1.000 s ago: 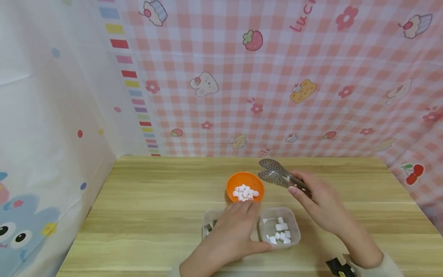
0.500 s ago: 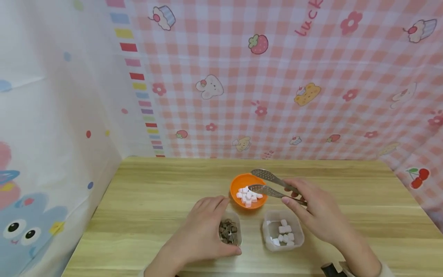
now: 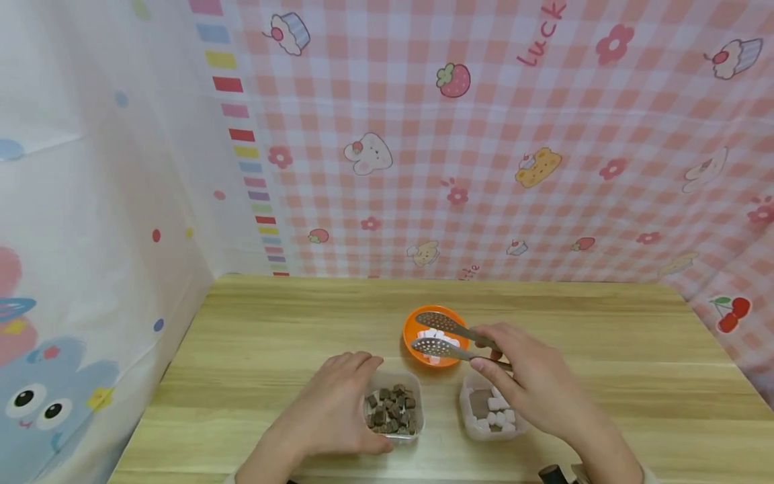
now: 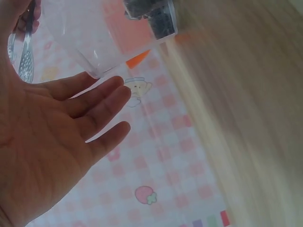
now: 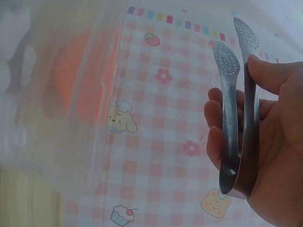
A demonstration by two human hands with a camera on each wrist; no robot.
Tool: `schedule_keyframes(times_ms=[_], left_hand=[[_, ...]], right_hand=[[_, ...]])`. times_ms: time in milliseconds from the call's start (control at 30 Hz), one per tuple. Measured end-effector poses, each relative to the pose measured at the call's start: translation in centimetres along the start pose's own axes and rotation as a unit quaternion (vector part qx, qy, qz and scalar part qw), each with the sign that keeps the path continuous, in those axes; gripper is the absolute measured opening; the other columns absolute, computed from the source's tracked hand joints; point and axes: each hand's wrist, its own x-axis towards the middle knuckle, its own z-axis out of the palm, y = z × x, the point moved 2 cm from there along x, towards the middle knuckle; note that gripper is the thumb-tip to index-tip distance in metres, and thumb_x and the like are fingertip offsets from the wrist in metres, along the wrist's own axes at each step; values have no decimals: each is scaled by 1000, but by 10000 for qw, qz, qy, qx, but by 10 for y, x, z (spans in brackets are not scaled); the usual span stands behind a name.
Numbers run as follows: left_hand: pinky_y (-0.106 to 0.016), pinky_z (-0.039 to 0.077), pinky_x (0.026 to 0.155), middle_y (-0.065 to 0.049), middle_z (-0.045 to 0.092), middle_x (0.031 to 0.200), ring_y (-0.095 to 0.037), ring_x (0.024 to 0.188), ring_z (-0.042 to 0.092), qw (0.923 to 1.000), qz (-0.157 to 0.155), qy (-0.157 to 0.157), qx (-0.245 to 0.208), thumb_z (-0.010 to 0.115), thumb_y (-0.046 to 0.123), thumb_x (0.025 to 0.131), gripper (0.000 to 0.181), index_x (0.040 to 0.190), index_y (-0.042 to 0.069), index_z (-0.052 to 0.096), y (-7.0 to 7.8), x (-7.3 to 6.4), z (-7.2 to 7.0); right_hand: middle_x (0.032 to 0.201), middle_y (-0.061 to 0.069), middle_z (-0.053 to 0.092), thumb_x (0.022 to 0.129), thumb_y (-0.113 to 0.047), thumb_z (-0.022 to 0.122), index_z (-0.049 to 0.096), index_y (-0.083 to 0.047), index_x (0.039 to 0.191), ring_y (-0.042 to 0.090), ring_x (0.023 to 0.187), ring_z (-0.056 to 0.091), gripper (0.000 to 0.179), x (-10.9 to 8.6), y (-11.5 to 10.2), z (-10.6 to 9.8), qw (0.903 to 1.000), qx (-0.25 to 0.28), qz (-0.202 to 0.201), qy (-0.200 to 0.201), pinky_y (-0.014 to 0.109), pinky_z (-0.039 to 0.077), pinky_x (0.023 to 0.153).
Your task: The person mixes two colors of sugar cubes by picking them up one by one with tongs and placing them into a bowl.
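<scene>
R hand (image 3: 529,376) is gripping tongs (image 3: 437,347), tips apart, over orange bowl (image 3: 410,333) already holding pale bits (image 3: 434,333); no brown cubes (image 3: 393,408) showing there, so prob. only part done. Those are filling L tub (image 3: 418,390), L hand (image 3: 337,403) lying loose at its side. R tub (image 3: 465,410) is holding white cubes (image 3: 497,403).

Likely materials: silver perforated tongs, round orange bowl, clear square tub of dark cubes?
Silver perforated tongs: metal, likely stainless steel; grey sheen, glints at the bend.
Round orange bowl: smooth, probably plastic, from its even, saturated colour.
Clear square tub of dark cubes: glossy, likely plastic; the bowl's orange shows through its wall in the left wrist view.
</scene>
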Motion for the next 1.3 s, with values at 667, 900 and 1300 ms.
schedule_keyframes(times_ms=[667, 900, 1300], left_hand=[[-49, 42, 116, -12, 68, 133, -30, 125, 61, 9998, 44, -161, -112, 94, 58, 59, 103, 140, 3, 61, -5, 3, 7], [-48, 48, 111, -11, 70, 128, -27, 118, 63, 9998, 31, -182, -125, 95, 56, 59, 101, 139, 3, 62, -6, 5, 5], [-49, 48, 110, -12, 69, 130, -28, 119, 63, 9995, -1, -285, -130, 95, 56, 59, 104, 140, 2, 60, -8, 6, 7]], right_hand=[[115, -7, 74, 93, -31, 80, 73, -15, 128, 1, 88, 68, 39, -3, -18, 22, 9962, -436, -687, -312, 31, 61, 75], [111, -5, 76, 90, -31, 83, 75, -14, 125, 11, 95, 72, 40, 1, -25, 29, 9902, -720, -1151, -332, 38, 62, 76], [82, -10, 63, 85, -32, 86, 69, -16, 90, 6, 66, 52, 23, 16, -36, 39, 9601, -1512, -2199, -842, 23, 47, 54]])
